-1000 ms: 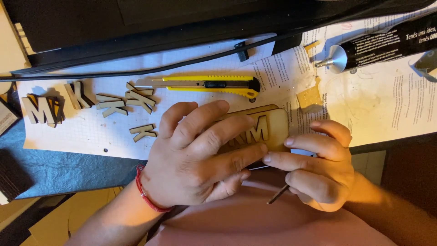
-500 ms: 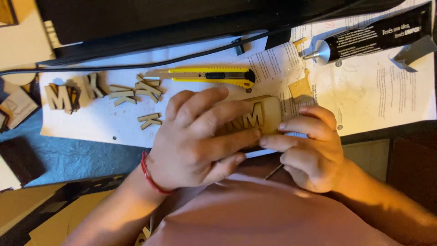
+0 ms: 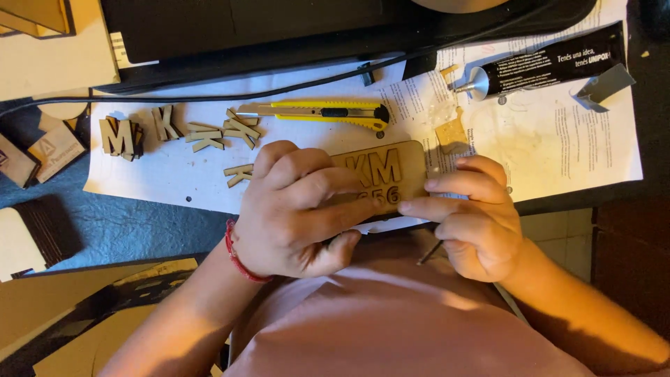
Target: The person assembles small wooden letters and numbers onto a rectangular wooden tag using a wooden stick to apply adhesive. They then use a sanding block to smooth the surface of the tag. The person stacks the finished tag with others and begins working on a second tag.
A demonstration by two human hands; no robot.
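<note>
Dark desk, covered with white printed paper sheets (image 3: pixel 558 139), fills the upper half of the frame, and the 2 hands work at its near edge, in the centre.

The left hand (image 3: pixel 293 209) lies flat over the left part of a small wooden plaque (image 3: pixel 398 171); its fingers are curled and press down on the lower row of raised characters, and the thumb is tucked under the near edge. The right hand (image 3: pixel 474 216) is mostly closed: its forefinger and thumb pinch toward the right lower corner of the plaque, and a thin dark stick (image 3: pixel 429 253) pokes out below this hand, but I cannot tell how it is gripped.

The plaque looks thin, light and stiff, with rounded corners. I judge it can snap or lose its small glued pieces if it is bent, so it is better to take it by the 2 short edges, not by the raised letters.

Just above the plaque lies a yellow utility knife (image 3: pixel 314 112). At the upper right there is a black glue tube (image 3: pixel 551 63) with a metal nozzle, and near it a small wood scrap (image 3: pixel 451 134). At the upper left, loose wooden letters (image 3: pixel 174 129) lie on the paper. A red bracelet (image 3: pixel 237 255) is around the left wrist.
</note>
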